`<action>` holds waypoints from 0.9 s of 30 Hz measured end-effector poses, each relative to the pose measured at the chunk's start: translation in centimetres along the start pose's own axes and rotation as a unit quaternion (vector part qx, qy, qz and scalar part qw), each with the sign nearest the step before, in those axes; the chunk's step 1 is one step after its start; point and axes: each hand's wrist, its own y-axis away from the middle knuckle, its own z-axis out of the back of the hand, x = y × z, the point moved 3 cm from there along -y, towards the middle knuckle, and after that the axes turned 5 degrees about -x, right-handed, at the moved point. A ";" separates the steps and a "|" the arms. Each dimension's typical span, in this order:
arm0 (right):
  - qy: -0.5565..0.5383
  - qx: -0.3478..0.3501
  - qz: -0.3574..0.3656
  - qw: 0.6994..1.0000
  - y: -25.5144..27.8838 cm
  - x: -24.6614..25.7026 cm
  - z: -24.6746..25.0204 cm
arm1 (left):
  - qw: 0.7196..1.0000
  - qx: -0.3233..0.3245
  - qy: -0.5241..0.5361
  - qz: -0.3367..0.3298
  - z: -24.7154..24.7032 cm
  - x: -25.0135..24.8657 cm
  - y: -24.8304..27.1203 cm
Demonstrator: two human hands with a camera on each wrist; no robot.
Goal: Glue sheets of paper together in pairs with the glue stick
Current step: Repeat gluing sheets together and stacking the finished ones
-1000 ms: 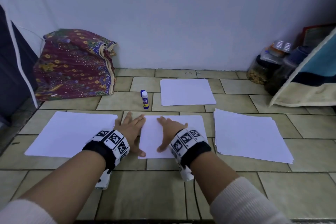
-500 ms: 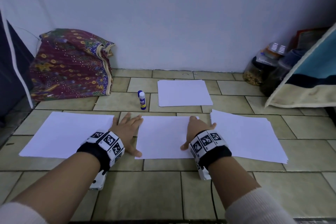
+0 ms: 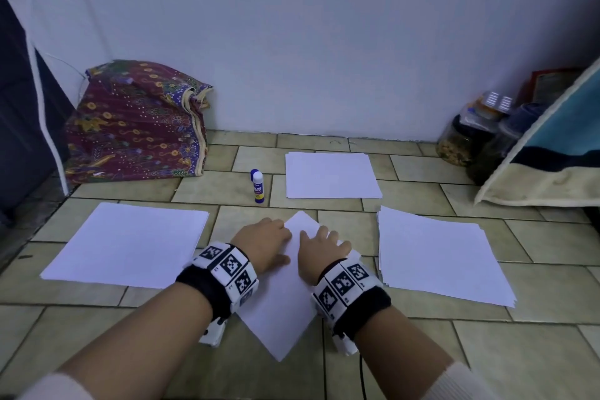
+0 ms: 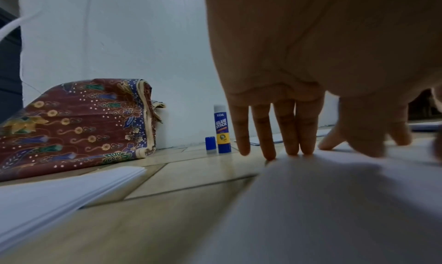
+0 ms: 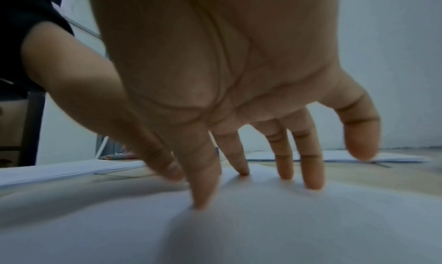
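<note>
Counting it up: four lots of white paper on the tiled floor, one glue stick, one loose cap, two hands.

The middle sheet is turned cornerwise like a diamond, one corner pointing at the wall, and both hands are on it. Left hand lies flat with straight fingers, tips pressing along the sheet's far left edge, so that grip is released, just pushing down. Right hand is the same deal: fingers spread and straight, tips planted on the paper, nothing curled around anything. The paper looks thin and matte and bulges up slightly under the fingertips.

To the left is a paper stack, several sheets thick going by its edge in the left wrist view. To the right is another stack, its edges a bit fanned. Further back near the wall is a smaller-looking neat pile.

The glue stick stands upright just left of that back pile, a white and blue plastic cylinder with a yellow band. Its blue cap stands on the floor right beside it.

Also around: one bundle of patterned maroon cloth against the wall at the left, and some jars at the right, partly hidden.
</note>
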 end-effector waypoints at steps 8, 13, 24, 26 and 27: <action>-0.039 0.052 0.089 0.994 -1.0 2.1 0.3 | 0.993 0.010 0.055 0.109 -1.1 2.3 0.3; -0.055 0.071 0.106 0.990 -1.3 3.3 1.2 | 0.990 0.054 0.036 0.124 -1.7 2.8 0.3; -0.094 0.103 0.098 0.985 -3.0 -2.0 2.4 | 0.991 0.058 -0.041 0.115 -1.6 3.1 0.2; -0.099 0.105 0.071 0.987 -3.1 -3.6 2.4 | 0.990 0.067 -0.046 0.117 -1.7 3.1 0.2; -0.101 0.102 0.063 0.988 -3.1 -4.0 2.4 | 0.989 0.070 -0.049 0.119 -1.8 3.2 0.2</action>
